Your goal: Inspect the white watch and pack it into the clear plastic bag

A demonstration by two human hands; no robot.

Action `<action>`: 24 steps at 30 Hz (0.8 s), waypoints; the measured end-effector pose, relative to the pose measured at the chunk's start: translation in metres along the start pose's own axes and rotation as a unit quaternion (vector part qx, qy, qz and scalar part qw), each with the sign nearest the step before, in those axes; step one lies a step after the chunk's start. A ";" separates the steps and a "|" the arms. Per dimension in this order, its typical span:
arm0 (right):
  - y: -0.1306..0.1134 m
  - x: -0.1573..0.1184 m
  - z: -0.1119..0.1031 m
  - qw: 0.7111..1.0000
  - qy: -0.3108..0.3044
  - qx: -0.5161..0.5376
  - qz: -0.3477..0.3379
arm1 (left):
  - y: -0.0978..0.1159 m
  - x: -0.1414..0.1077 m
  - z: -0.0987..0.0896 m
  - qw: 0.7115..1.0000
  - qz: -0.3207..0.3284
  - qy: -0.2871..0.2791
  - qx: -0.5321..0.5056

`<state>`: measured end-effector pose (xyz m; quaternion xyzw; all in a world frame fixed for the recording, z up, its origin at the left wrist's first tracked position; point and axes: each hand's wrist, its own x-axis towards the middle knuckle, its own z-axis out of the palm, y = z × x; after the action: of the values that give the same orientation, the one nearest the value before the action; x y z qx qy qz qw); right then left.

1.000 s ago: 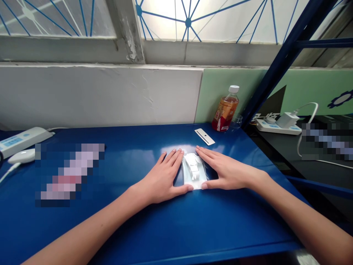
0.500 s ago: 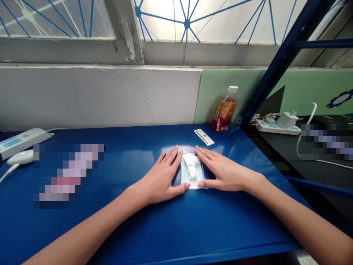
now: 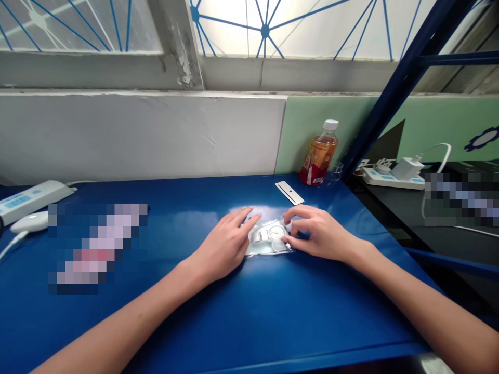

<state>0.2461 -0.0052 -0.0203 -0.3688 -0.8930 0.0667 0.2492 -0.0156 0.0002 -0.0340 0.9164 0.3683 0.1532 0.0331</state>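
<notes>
A wristwatch (image 3: 277,232) with a round pale dial and a light metal-looking band lies inside a clear plastic bag (image 3: 258,250) on the blue table. Its dial is toward the right end of the bag, its band toward the left. My right hand (image 3: 317,232) grips that right end with bent fingers, index finger at the far corner and thumb by the dial. At the other end rests my left hand (image 3: 231,240), fingers stretched out and apart along the bag's edge; its thumb is mostly hidden.
Behind the hands is a white card (image 3: 289,192) with a dark stripe. A drink bottle (image 3: 319,156) stands beside a blue metal post (image 3: 384,93). Power strips lie at left (image 3: 37,200) and right (image 3: 390,178). A blurred-out patch (image 3: 99,244) covers something on the left.
The bag with the watch has turned from upright to sideways, dial now at the right. My right fingers have bent onto its end; the left thumb has moved off its near edge.
</notes>
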 end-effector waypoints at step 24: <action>0.010 -0.006 0.002 0.992 -0.128 -0.005 0.011 | -0.008 -0.001 -0.006 0.995 -0.033 -0.097 -0.005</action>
<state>0.2551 -0.0022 -0.0275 -0.3679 -0.9139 0.1116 0.1302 -0.0237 0.0050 -0.0295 0.9142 0.3925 0.0640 0.0782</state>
